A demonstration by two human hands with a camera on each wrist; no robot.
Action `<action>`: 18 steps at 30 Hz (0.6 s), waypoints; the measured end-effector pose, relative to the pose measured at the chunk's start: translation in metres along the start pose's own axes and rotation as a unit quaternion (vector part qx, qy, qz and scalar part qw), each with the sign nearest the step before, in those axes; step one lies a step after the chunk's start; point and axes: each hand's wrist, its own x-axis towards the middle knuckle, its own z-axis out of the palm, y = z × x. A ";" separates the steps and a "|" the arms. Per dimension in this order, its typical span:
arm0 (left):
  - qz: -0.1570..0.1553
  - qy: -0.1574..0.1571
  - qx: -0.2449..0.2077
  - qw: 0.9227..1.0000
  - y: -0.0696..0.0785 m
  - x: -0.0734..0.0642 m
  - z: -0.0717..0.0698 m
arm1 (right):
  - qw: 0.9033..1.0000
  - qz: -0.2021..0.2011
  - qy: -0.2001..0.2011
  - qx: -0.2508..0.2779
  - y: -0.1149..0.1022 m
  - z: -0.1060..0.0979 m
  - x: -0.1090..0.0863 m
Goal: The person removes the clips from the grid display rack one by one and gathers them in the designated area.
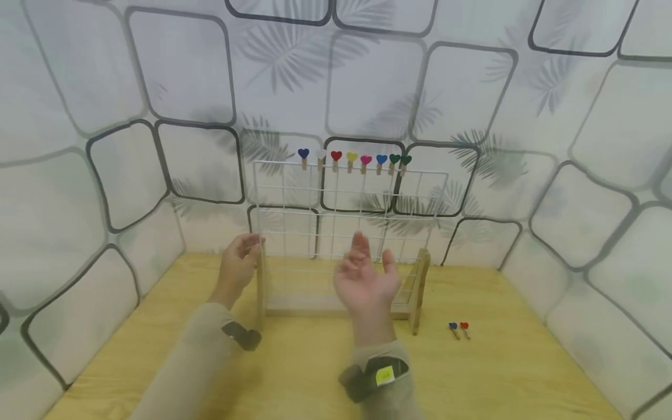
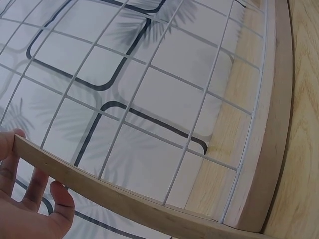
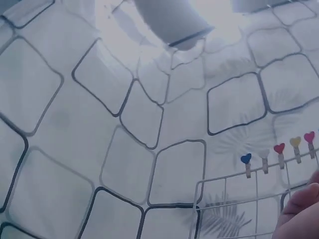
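A white wire grid rack (image 1: 347,219) with wooden side posts stands upright on the table. My left hand (image 1: 238,265) holds the top end of its left wooden post (image 2: 99,186); in the left wrist view, bent fingers (image 2: 62,196) lie at the post's end. Along the rack's top wire sits a row of small wooden clothespins with coloured hearts, among them a blue-heart clothespin (image 1: 303,154) and a yellow-heart clothespin (image 1: 352,157). My right hand (image 1: 366,283) is raised in front of the grid, palm turned up, fingers loosely extended and holding nothing.
Two loose clothespins, one with a blue heart (image 1: 454,326) and one with a red heart (image 1: 464,326), lie on the wooden table (image 1: 499,361) right of the rack. Patterned wall covering (image 1: 283,105) surrounds the table at the back and sides.
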 end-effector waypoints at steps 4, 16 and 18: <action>-0.002 0.002 -0.016 1.000 -0.002 0.000 0.001 | 0.989 -0.021 -0.049 -0.141 0.011 0.016 0.007; 0.003 0.014 -0.017 1.000 -0.005 0.001 0.002 | 0.741 -0.259 -0.155 -0.600 0.030 0.035 0.031; 0.005 0.016 -0.012 1.000 -0.004 0.001 0.000 | 0.682 -0.297 -0.163 -0.648 0.034 0.042 0.036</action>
